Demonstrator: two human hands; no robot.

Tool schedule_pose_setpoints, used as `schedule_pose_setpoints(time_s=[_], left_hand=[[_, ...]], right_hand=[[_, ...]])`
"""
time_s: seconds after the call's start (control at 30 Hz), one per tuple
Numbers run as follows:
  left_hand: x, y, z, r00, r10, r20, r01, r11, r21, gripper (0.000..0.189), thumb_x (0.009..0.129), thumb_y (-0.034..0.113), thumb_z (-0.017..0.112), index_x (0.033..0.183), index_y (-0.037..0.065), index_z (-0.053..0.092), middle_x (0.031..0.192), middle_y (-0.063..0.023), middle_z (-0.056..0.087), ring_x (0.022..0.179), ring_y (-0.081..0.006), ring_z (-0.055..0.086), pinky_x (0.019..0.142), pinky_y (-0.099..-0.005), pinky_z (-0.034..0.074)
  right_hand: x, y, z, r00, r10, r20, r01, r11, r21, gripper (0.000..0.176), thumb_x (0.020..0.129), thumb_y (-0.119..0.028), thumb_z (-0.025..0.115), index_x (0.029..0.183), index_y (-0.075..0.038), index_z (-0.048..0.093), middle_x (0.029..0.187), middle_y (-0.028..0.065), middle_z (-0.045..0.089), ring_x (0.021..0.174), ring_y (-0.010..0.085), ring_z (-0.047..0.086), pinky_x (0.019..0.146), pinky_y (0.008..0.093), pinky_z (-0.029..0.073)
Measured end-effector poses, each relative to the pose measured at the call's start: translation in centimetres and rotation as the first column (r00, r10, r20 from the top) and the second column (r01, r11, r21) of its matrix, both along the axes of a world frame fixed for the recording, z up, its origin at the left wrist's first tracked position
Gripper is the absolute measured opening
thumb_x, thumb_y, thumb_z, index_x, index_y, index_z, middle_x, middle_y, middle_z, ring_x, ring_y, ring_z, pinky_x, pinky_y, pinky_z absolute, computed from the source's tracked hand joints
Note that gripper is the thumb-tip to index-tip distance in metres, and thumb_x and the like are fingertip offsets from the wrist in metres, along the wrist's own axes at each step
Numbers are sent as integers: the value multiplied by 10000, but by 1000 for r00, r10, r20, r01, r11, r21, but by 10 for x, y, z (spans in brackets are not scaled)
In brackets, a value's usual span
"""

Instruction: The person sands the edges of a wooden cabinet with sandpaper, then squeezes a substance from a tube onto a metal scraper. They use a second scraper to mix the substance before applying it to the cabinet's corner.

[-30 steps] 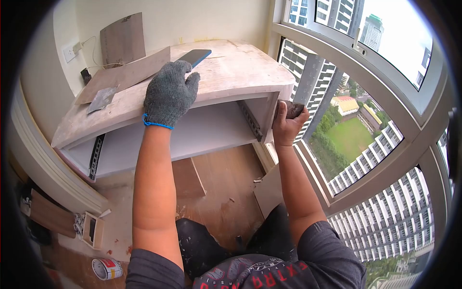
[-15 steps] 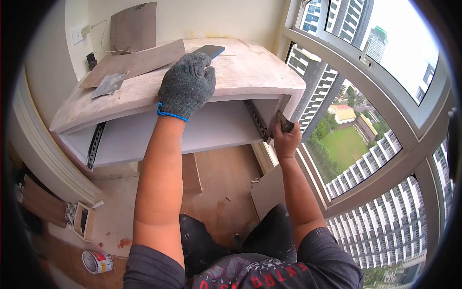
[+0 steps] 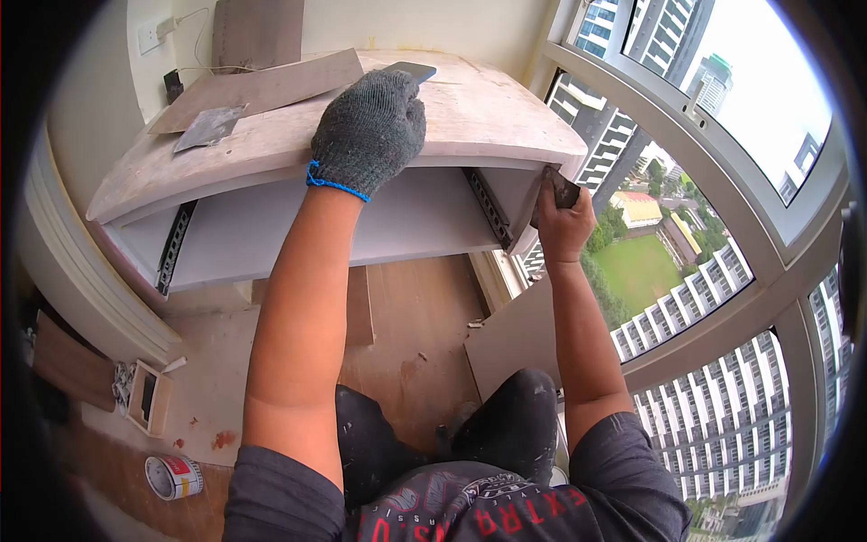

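My left hand (image 3: 368, 128), in a dark grey knit glove with a blue cuff, is closed above the desk's front edge. A flat blue-grey plate (image 3: 415, 70) sticks out beyond its fingers; the glove hides the rest of the plate. My bare right hand (image 3: 565, 222) grips a small dark scraper blade (image 3: 564, 190) against the desk's right front corner. The desk (image 3: 506, 117) has a whitish, patchy top, with an open drawer space below that has black metal runners (image 3: 488, 208) inside.
On the desk top lie a brown board (image 3: 271, 88) and a thin grey metal sheet (image 3: 209, 128). Another panel (image 3: 257, 32) leans on the wall. Windows (image 3: 713, 298) line the right side. A paint tin (image 3: 173, 477) and a small wooden box (image 3: 149, 397) are on the floor at left.
My right hand has slid the scraper upward along the desk's right front edge. My head view has shifted a little, so the desk and my left hand sit higher in the picture.
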State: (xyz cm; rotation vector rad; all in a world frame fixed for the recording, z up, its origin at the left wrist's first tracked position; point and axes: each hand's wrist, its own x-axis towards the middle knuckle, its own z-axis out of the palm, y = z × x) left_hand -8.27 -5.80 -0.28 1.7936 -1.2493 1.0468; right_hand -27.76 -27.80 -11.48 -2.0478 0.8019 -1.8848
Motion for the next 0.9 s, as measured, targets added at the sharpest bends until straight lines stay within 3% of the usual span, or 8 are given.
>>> schedule_pose_setpoints(time_s=[0.2,0.33,0.53,0.6,0.67,0.73,0.8,0.9], left_hand=[[-5,3,6,999,-14,-37,14,1000,0,195,900,222,623,998,62,675,914,-171,666,880,-366,656,798,-470,541],[-2,2,5,999,12,-38,-10,998,59,198,902,227,620,996,63,679,930,-171,667,887,-367,656,806,-474,540],[-6,3,8,999,10,-54,-9,1000,11,207,907,231,612,1009,67,686,922,-174,667,880,-366,658,796,-472,545],[-5,4,8,1000,3,-28,-3,1000,2,216,907,233,611,1022,68,691,935,-172,674,886,-363,662,800,-468,547],[-5,5,4,1000,9,-23,-8,1000,17,211,906,230,612,1021,69,688,938,-171,675,885,-362,663,801,-467,547],[-5,4,4,1000,14,-27,-13,999,30,193,903,221,617,1006,70,676,931,-169,671,877,-364,660,799,-468,546],[0,0,4,1000,-10,14,10,1000,-10,182,907,219,612,993,72,675,912,-170,667,870,-368,657,793,-472,546],[-1,0,4,1000,9,18,-8,999,-31,187,913,225,602,980,68,678,897,-172,665,866,-368,654,793,-473,545]], right_hand=[[-2,5,-70,997,17,-77,-16,1000,4,301,840,-286,779,801,-62,581,709,148,646,670,342,672,628,400,524],[-1,6,-9,996,-73,-51,70,996,-55,331,848,-260,772,753,-39,543,670,150,615,600,340,631,570,420,490],[-1,14,-78,999,29,-40,-32,997,-68,306,856,-263,783,776,-51,577,655,137,632,584,298,653,577,365,517],[-4,4,-79,999,20,-44,-22,999,-41,319,855,-249,781,758,-49,553,638,134,622,564,297,632,559,373,500],[-2,1,-40,998,28,59,-23,997,-79,350,855,-230,781,724,-50,512,618,131,608,536,285,608,529,379,475],[-6,2,-30,996,76,46,-72,995,-71,373,859,-226,779,719,-53,479,587,124,575,508,272,588,502,375,458],[-13,8,-53,997,62,-47,-62,998,6,379,857,-241,785,726,-59,480,574,123,562,508,286,596,513,373,471],[-17,-7,-94,985,23,-169,-34,997,-62,388,860,-285,782,732,-66,488,600,124,575,552,317,622,537,386,487]])
